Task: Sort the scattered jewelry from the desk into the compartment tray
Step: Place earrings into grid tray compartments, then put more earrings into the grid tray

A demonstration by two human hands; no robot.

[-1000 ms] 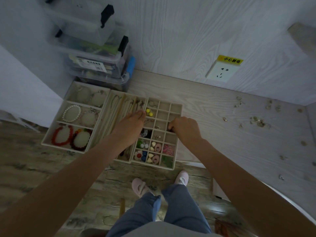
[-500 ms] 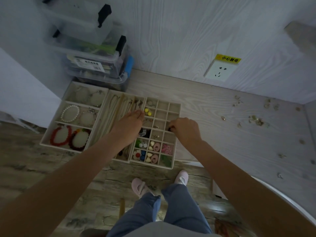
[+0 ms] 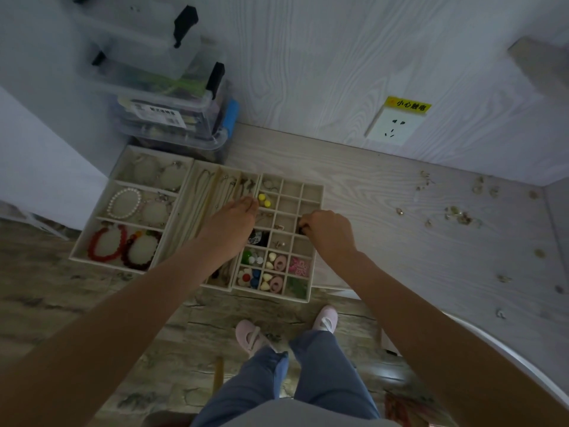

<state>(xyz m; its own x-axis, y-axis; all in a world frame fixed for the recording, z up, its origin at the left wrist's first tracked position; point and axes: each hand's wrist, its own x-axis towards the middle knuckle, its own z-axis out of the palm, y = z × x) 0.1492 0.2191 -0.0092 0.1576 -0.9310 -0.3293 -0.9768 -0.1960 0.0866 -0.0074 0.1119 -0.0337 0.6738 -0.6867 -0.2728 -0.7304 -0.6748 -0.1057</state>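
Note:
The beige grid tray (image 3: 322, 192) lies at the desk's front left, its near cells filled with colourful earrings and beads (image 3: 278, 272). My left hand (image 3: 231, 224) rests flat, fingers straight, where the grid tray meets the necklace tray (image 3: 201, 192), its fingertips beside two yellow beads (image 3: 264, 200). My right hand (image 3: 328, 231) hovers over the grid's right column with curled fingers, pinching a small dark piece (image 3: 302, 231). Scattered jewelry (image 3: 457, 212) lies loose on the desk to the right.
A bracelet tray (image 3: 80, 248) with pearl and red bracelets sits left of the necklace tray. Stacked clear storage boxes (image 3: 172, 118) stand behind the trays against the wall. A wall socket (image 3: 391, 127) is at the back. The desk edge (image 3: 348, 295) runs near my legs.
Both hands stay almost where they were over the trays. The view has drifted slightly, and the right hand keeps its pinch over the grid's right column.

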